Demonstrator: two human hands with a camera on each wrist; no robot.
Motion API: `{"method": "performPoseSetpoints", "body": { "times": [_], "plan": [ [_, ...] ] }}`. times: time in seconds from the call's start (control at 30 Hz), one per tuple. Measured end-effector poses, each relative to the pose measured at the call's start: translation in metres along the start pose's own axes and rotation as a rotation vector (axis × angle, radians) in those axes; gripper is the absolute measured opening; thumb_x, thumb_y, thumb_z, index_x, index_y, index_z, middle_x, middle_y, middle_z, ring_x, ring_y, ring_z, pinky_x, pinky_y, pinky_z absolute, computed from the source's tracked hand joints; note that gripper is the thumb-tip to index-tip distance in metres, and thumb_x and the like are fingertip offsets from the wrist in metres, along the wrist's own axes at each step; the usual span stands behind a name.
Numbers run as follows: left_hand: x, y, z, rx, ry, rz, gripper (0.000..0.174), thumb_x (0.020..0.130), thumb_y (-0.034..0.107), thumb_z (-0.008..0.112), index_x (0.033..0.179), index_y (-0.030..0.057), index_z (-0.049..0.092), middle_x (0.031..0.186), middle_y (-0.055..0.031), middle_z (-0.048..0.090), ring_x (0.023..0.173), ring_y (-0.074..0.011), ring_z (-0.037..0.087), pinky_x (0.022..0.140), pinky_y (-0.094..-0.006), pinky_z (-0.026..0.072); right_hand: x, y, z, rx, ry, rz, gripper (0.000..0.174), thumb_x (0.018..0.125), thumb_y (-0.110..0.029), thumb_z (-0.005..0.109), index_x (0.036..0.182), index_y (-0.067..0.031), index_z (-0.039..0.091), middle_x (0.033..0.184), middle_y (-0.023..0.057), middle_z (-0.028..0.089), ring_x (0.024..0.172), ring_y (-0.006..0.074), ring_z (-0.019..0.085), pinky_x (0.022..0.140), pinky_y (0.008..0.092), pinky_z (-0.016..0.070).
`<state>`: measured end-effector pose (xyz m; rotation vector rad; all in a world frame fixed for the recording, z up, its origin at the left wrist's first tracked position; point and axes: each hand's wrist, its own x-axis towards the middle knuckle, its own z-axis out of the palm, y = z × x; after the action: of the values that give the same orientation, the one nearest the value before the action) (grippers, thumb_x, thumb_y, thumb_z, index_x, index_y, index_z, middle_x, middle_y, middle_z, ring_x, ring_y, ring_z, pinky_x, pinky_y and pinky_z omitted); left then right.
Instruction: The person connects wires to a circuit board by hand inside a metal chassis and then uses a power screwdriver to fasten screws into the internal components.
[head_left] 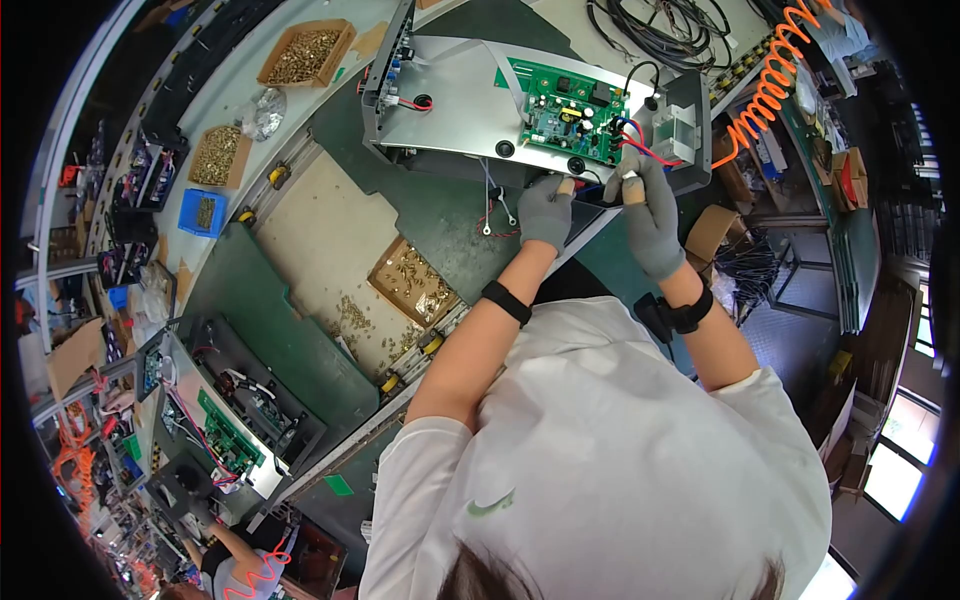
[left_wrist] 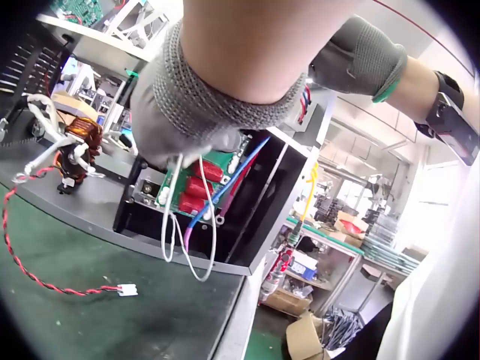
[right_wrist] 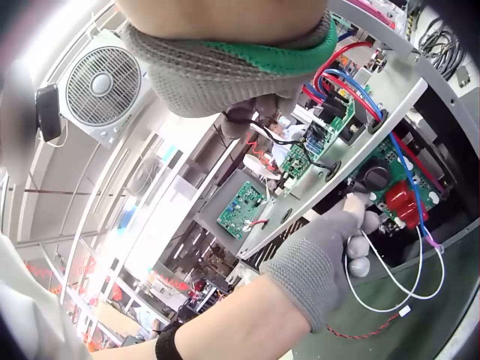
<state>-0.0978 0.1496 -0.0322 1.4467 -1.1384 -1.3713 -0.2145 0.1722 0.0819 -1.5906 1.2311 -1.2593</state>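
The metal chassis (head_left: 450, 105) sits on the green work surface (head_left: 350, 165) in front of the person, a green circuit board (head_left: 572, 118) mounted on its upper panel. At the chassis's near side, the left hand (head_left: 547, 212), in a grey glove, has its fingers curled round thin white wires (left_wrist: 212, 244) — these hang in loops beside the chassis's open side, where red components (right_wrist: 401, 202) show. The right hand (head_left: 655, 218), also gloved, is at the chassis's right part, its fingers bent and pinching a black cable (right_wrist: 281, 140) that leads toward the panel.

A twisted red-and-black wire (left_wrist: 46, 279) with a white plug (left_wrist: 128, 289) trails from the chassis. Left of it and nearer the person lies a carton of screws (head_left: 412, 282); an orange coiled hose (head_left: 768, 100) hangs to its right — black cables (head_left: 665, 35) lie coiled beyond it.
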Motion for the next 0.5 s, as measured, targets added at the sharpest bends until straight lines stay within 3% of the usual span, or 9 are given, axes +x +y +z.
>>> {"method": "performPoseSetpoints", "body": {
  "times": [0.03,0.1,0.17,0.23,0.4,0.43,0.5],
  "plan": [
    [0.002,0.001,0.002,0.0,-0.001,0.001,0.023,0.088,0.016,0.058,0.097,-0.0036,0.065,0.086,-0.0164,0.067,0.078,-0.0241,0.065,0.073,-0.0308,0.0484,0.0,0.003,-0.001,0.043,0.012,0.028,0.017,0.097,-0.017,0.039,0.099,-0.0033,0.05,0.074,0.0031,0.051,0.068,0.008,0.044,0.064,0.0229,0.0384],
    [0.006,0.001,0.011,-0.2,0.166,-0.049,0.017,0.083,0.01,0.064,0.093,-0.0033,0.067,0.082,-0.0114,0.069,0.075,-0.0138,0.062,0.071,-0.027,0.0477,0.004,0.008,-0.009,0.139,-0.031,0.092,0.017,0.097,-0.017,0.039,0.1,-0.0043,0.048,0.075,0.001,0.046,0.067,0.0073,0.04,0.065,0.023,0.0372],
    [0.008,0.0,0.014,-0.27,0.173,-0.055,0.018,0.082,0.008,0.065,0.095,-0.0036,0.067,0.083,-0.0103,0.069,0.075,-0.0131,0.062,0.071,-0.0273,0.0478,0.008,0.013,-0.012,0.235,-0.081,0.157,0.016,0.098,-0.018,0.038,0.102,-0.0053,0.047,0.075,-0.0012,0.041,0.066,0.0065,0.036,0.066,0.023,0.036],
    [0.008,-0.004,0.013,-0.338,0.186,-0.064,0.019,0.081,0.006,0.065,0.097,-0.004,0.067,0.084,-0.0093,0.069,0.076,-0.0124,0.061,0.071,-0.0277,0.048,0.01,0.02,-0.01,0.395,-0.083,0.213,0.019,0.098,-0.022,0.038,0.101,-0.0054,0.047,0.067,-0.0027,0.037,0.061,0.0066,0.034,0.06,0.0224,0.0354],
    [0.014,-0.02,0.008,-0.304,0.079,0.09,0.017,0.081,0.004,0.065,0.095,-0.0055,0.067,0.08,-0.0083,0.068,0.072,-0.0117,0.06,0.067,-0.0263,0.0472,0.013,0.044,-0.002,0.452,0.027,0.394,0.02,0.098,-0.023,0.04,0.1,-0.0056,0.049,0.06,-0.0037,0.033,0.054,0.0064,0.03,0.048,0.0208,0.0288],
    [0.013,-0.018,0.007,-0.302,0.078,0.084,0.017,0.081,0.004,0.065,0.095,-0.0055,0.067,0.08,-0.0083,0.068,0.072,-0.0117,0.06,0.067,-0.0263,0.0472,0.012,0.046,0.001,0.477,0.071,0.429,0.02,0.098,-0.024,0.04,0.1,-0.0058,0.049,0.059,-0.0038,0.033,0.052,0.0064,0.029,0.046,0.0202,0.0261],
    [0.011,0.002,0.001,-0.322,0.032,-0.093,0.011,0.083,0.007,0.066,0.086,-0.0027,0.069,0.072,-0.0004,0.061,0.06,-0.0058,0.049,0.055,-0.023,0.0397,0.01,0.056,0.003,0.526,0.056,0.468,0.02,0.098,-0.024,0.04,0.101,-0.0059,0.049,0.059,-0.0039,0.033,0.052,0.0062,0.03,0.045,0.0202,0.0259]
  ]
}}
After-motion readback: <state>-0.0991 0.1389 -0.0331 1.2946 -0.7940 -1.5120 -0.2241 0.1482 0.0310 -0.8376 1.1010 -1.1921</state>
